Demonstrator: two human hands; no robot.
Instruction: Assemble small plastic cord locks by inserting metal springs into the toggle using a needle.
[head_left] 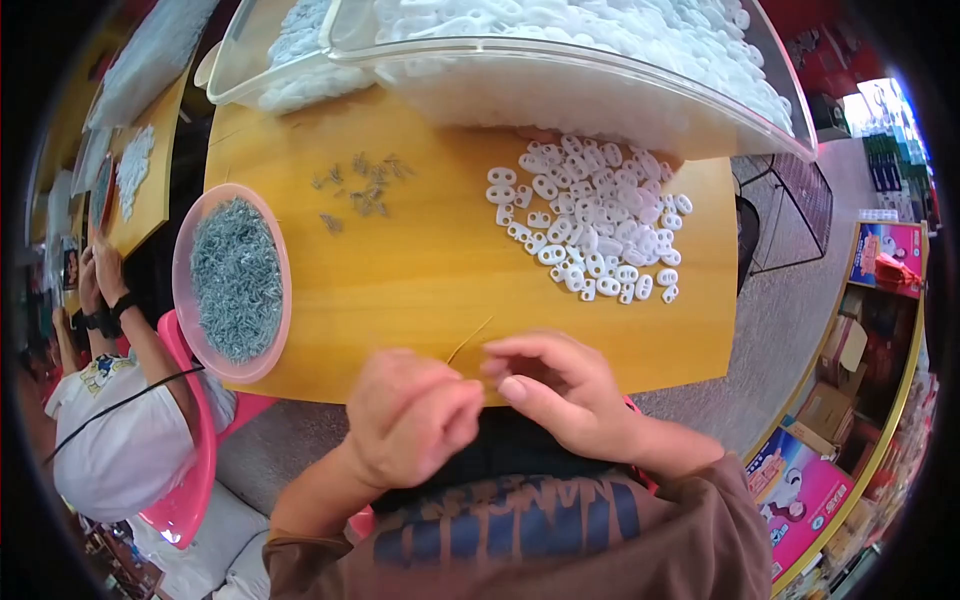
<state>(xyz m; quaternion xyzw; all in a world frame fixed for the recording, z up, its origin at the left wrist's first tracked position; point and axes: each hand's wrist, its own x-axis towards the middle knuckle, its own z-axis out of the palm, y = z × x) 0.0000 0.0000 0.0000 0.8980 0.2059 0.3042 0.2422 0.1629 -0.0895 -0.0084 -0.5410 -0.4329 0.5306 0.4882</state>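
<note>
A: State the position of both hands.

B: The left hand (412, 420) and the right hand (560, 392) meet at the near edge of the wooden table (430, 280). Left fingers are curled together; the right thumb and forefinger are pinched. Whether they clamp an object, I cannot tell.

A: Is any item located at the fingertips?

B: A thin wire (468, 340) lies on the table just beyond the hands. Its long axis runs diagonally, near end toward the left hand, far end up and to the right.

A: Describe the open room.

B: The centre of the table is bare. White plastic pieces (595, 220) are heaped right of centre, loose metal clips (362, 185) far left, and a pink bowl of clips (236, 282) overhangs the left edge. 2 clear trays (560, 60) cover the far edge.
</note>
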